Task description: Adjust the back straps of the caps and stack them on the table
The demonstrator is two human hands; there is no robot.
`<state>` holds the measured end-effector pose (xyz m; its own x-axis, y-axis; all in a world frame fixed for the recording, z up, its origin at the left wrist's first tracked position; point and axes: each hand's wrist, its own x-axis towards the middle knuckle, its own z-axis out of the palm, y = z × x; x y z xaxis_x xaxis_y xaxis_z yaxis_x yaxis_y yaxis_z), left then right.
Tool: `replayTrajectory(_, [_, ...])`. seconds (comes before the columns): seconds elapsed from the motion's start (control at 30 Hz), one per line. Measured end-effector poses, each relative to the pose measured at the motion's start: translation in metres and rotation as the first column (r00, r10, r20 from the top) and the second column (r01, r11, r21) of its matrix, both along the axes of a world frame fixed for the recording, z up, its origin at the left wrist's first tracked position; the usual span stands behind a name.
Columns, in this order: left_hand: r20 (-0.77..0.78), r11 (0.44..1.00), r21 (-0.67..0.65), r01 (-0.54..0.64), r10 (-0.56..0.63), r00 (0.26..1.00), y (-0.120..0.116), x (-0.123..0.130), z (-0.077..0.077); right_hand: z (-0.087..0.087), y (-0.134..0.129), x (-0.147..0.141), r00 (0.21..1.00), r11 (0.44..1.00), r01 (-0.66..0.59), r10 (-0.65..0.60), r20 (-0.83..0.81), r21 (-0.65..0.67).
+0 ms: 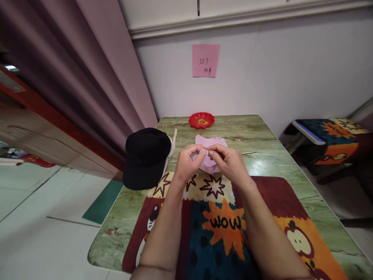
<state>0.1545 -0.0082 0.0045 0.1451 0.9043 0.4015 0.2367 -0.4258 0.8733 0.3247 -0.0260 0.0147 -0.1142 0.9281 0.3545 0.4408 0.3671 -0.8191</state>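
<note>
My left hand (188, 163) and my right hand (231, 162) meet fingertip to fingertip, thumbs and forefingers pinched on a small whitish piece (207, 153). It is too small and too covered by the fingers to name. Right beneath and behind them is a pale pink dish (214, 142) with a wavy edge and a few dark marks at its far side. Part of the dish is hidden by my hands. Both forearms reach over a colourful mat (218, 249) printed with "WOW".
A red scalloped plate (201, 121) stands at the table's far side. Left of my hands, a black cap (147, 155) lies over a whitish item at the edge of the green wood-patterned table (247, 132). A pink note (206, 60) is stuck to the wall; a stool (335, 136) stands at right.
</note>
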Motion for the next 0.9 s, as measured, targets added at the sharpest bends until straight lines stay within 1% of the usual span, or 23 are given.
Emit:
replayTrajectory(0.13, [-0.091,0.997,-0.042,0.066,-0.070,0.993,0.003,-0.001,-0.003,-0.008,0.006,0.004,0.992,0.998,-0.004,-0.004,-0.123,-0.064])
replayTrajectory(0.27, [-0.228,0.999,0.023,0.048,-0.041,0.973,0.006,0.002,-0.008,-0.013,0.011,0.005,0.959,0.991,-0.064,0.027,-0.283,-0.121])
replayTrajectory(0.37, [-0.284,0.997,0.065,0.031,-0.012,0.959,0.007,0.005,-0.011,-0.012,0.011,0.002,0.921,0.983,-0.109,0.043,-0.388,-0.149])
replayTrajectory(0.43, [-0.289,0.997,0.079,0.018,0.006,0.957,0.008,0.006,-0.012,-0.011,0.011,0.000,0.906,0.978,-0.126,0.046,-0.422,-0.164])
replayTrajectory(0.53, [-0.275,0.995,0.098,0.013,0.015,0.961,0.009,0.005,-0.015,-0.011,0.012,0.000,0.903,0.978,-0.134,0.053,-0.427,-0.161])
replayTrajectory(0.73, [-0.182,0.995,0.095,0.016,0.002,0.983,0.012,0.002,-0.020,-0.013,0.013,0.002,0.907,0.979,-0.111,0.029,-0.420,-0.172])
replayTrajectory(0.9, [-0.113,0.994,0.111,0.011,0.001,0.994,0.013,0.002,-0.021,-0.014,0.013,0.001,0.889,0.983,-0.084,-0.001,-0.457,-0.164])
